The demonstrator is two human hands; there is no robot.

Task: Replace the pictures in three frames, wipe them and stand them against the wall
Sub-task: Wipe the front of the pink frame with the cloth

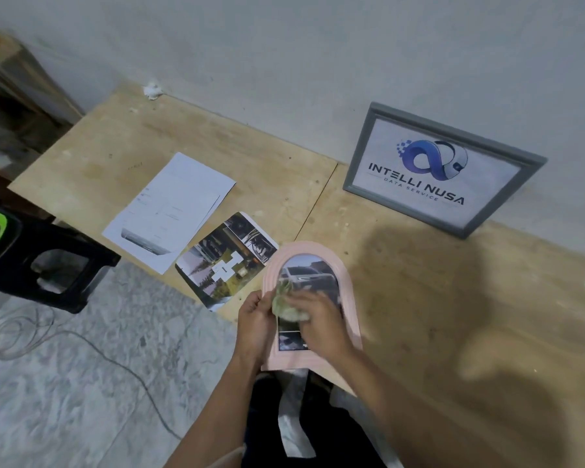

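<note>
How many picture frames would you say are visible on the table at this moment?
2. A grey frame leans against the wall at the back right. A pink arched frame is at the near edge, where the left hand holds it. A third may be out of view.

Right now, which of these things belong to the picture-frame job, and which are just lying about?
Part of the job:
pink arched frame, held by the left hand
cloth, rubbed on its glass by the right hand
grey frame, leaning on the wall
printed photo sheet
white papers

Lying about:
black stool
cable on the floor
</note>
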